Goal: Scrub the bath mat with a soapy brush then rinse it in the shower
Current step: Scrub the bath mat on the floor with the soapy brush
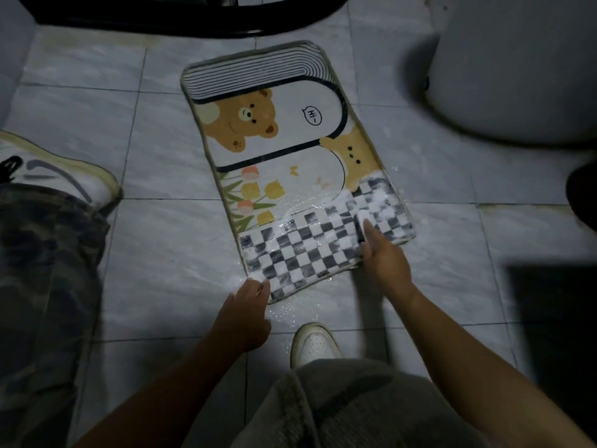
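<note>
brush point(365, 219): blurred, shape unclear | toilet point(517, 76): cut, top+rt edges | shoe point(64, 169): cut, left edge

Soft cloth bath mat point(290, 150), foamy and wet, on glossy marbled floor tiles point(155, 240).

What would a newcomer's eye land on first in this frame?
The bear-print bath mat lying on the grey floor tiles, its near checkered end white with foam. Then the right hand pressing a whitish brush onto that foam, while the left hand pinches the mat's near corner.
</note>
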Demonstrator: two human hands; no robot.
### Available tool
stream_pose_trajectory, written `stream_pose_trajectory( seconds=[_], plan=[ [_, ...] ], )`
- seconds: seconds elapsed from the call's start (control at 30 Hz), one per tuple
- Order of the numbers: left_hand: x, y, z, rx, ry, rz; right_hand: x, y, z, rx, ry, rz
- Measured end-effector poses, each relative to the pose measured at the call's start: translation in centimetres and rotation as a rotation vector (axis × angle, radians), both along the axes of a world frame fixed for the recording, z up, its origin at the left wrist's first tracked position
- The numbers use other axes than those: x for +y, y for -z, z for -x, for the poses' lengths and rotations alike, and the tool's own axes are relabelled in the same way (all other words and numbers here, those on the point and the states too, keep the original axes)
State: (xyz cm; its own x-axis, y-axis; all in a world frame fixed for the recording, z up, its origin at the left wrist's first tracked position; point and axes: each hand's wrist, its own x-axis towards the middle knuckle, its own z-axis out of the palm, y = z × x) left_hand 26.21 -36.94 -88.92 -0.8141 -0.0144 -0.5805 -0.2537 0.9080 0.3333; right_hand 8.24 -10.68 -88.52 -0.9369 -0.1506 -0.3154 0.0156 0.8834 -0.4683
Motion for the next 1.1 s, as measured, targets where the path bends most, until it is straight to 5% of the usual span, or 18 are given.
stream_pose_trajectory(
  seconds=[0.13, 0.33, 0.53, 0.7, 0.83, 1.0, 1.1],
  plan=[
    [1.2, -0.3, 0.5, -0.053, -0.007, 0.053, -2.8, 0.0, -2.4, -0.072, 0.039, 0.153],
    [1.4, 0.4, 0.6, -0.082, -0.029, 0.075, -4.8, -1.8, -7.3, -0.154, -0.449, 0.046],
    [0.8, 0.5, 0.3, -0.072, 0.038, 0.084, 2.9, -0.8, -1.6, -0.035, 0.117, -0.012],
    [0.1, 0.2, 0.7, -0.068, 0.097, 0.067, -3.1, -0.1, -7.9, -0.107, -0.053, 0.215],
    [0.3, 1.0, 0.1, -0.004, 0.134, 0.097, -3.2, -1.0, -10.4, -0.189, -0.354, 0.139],
    [2.1, 1.5, -1.2, -0.008, 0.175, 0.126, 2.8, -1.8, -6.2, -0.018, -0.122, 0.059],
    [3.2, 1.1, -1.0, 0.004, 0.149, 0.139, 0.2, -1.2, -8.8, -0.067, 0.014, 0.190]
  ],
)
